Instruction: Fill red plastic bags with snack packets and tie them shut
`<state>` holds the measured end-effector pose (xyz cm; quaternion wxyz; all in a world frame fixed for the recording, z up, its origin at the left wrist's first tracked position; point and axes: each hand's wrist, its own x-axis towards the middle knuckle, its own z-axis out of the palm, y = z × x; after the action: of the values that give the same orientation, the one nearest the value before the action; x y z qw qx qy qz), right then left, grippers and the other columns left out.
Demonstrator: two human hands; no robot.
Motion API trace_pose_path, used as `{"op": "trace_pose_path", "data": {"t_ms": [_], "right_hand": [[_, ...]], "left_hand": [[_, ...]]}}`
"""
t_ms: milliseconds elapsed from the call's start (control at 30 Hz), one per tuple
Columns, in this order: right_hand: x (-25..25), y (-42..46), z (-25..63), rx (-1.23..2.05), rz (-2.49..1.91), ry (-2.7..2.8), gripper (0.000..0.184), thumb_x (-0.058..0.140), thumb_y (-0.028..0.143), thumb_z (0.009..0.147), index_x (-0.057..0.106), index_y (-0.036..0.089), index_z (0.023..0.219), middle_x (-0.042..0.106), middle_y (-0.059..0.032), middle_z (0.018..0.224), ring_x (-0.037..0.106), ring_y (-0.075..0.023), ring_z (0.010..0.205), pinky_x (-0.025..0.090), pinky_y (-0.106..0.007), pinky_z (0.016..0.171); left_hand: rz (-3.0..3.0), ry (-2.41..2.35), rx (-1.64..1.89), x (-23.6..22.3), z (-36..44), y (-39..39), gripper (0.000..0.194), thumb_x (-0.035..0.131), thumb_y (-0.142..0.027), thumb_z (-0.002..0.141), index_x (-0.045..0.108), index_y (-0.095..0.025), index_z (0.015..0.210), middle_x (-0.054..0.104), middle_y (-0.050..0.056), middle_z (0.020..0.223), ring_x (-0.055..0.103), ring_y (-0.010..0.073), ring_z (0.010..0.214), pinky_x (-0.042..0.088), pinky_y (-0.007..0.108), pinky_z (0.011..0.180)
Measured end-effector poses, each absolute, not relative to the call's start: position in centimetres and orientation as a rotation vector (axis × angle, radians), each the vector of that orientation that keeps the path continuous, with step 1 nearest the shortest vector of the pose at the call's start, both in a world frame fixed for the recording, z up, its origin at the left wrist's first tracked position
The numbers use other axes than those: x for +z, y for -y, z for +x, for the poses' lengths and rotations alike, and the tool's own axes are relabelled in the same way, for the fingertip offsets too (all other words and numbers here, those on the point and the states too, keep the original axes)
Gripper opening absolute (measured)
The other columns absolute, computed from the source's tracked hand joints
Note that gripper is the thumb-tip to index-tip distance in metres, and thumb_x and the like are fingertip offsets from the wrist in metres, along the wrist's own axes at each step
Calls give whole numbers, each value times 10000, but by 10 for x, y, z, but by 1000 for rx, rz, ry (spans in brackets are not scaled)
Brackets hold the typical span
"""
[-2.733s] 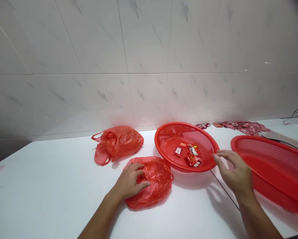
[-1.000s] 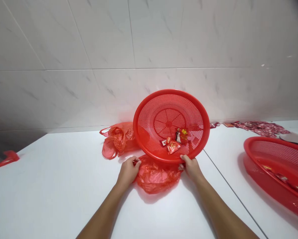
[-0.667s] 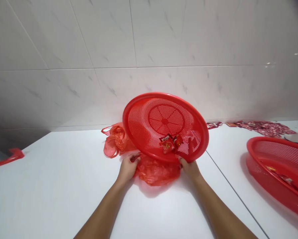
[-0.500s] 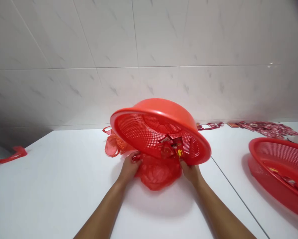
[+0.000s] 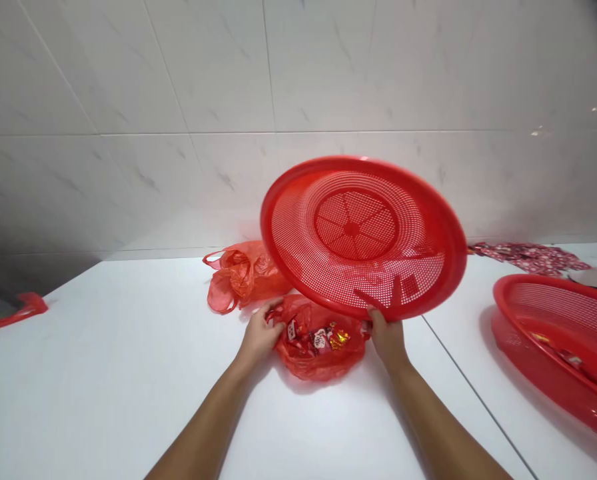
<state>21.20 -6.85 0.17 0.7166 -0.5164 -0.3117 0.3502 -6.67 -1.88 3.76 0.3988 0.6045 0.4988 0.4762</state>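
Observation:
My left hand (image 5: 262, 333) pinches the left edge of a thin red plastic bag (image 5: 313, 368), which rests on the white table with its mouth open upward. Several small wrapped packets (image 5: 320, 340), red, white and gold, lie inside it. My right hand (image 5: 387, 337) grips the lower rim of a red plastic colander (image 5: 353, 230). The colander is raised behind the bag and tilted so its inside faces me, with no packets seen in it. My right fingers are also by the bag's right edge; whether they hold it too is hard to tell.
More red plastic bags (image 5: 248, 273) lie crumpled behind on the left. A second red colander (image 5: 508, 320) with some packets stands at the right. Beyond it, a patterned red cloth-like strip (image 5: 533, 257) lies along the wall. A red strap (image 5: 31, 307) hangs over the table's left edge.
The colander has lifted and swung up to the right, its inside turning toward me. The packets have dropped from it into the red bag. My hands stayed nearly in place.

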Motion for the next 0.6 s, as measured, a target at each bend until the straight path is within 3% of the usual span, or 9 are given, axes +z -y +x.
{"op": "trace_pose_path", "data": {"t_ms": [67,200,333,433,500,600], "right_hand": [[12,66,215,891,-1055,536,308,707,430,824,523,217,700,543,36,494,479,-120,413,410,-244,391],[22,58,235,956,-955,285,325,718,425,781,461,226,783,546,66,522,390,-66,360,276,-183,328],[15,48,260,889,-946,146,385,749,352,734,395,245,838,493,109,531,432,-65,393,289,-152,341],[10,42,272,833,-949,139,451,773,358,712,388,252,923,622,65,638,488,-76,426,247,-143,330],[9,43,276,815,-964,180,494,781,412,725,404,250,1000,717,6,784,539,-83,462,269,-145,340],[11,48,278,773,-1233,357,559,758,522,759,450,231,1123,764,-73,970,676,-155,600,429,-208,411]], "left_hand": [[1539,-1268,1228,33,-66,18,609,662,-125,675,718,-192,1277,730,114,1348,663,327,1277,502,484,1138],[1446,-1246,1231,25,-65,17,610,635,-161,757,657,-194,1366,706,138,1369,686,304,1240,563,449,1038],[1493,-1324,1197,26,-64,18,566,644,-171,750,665,-188,1316,710,150,1340,665,297,1271,546,430,1041],[1562,-1373,1175,30,-65,18,435,709,-263,758,701,-181,1185,734,147,1260,692,305,1178,536,438,1011],[1587,-1387,1185,33,-66,18,326,749,-351,764,717,-186,1043,754,119,1145,696,295,1087,527,421,967],[1610,-1376,1206,37,-66,18,268,756,-455,786,665,-202,788,719,37,840,649,229,843,501,346,814]]}}
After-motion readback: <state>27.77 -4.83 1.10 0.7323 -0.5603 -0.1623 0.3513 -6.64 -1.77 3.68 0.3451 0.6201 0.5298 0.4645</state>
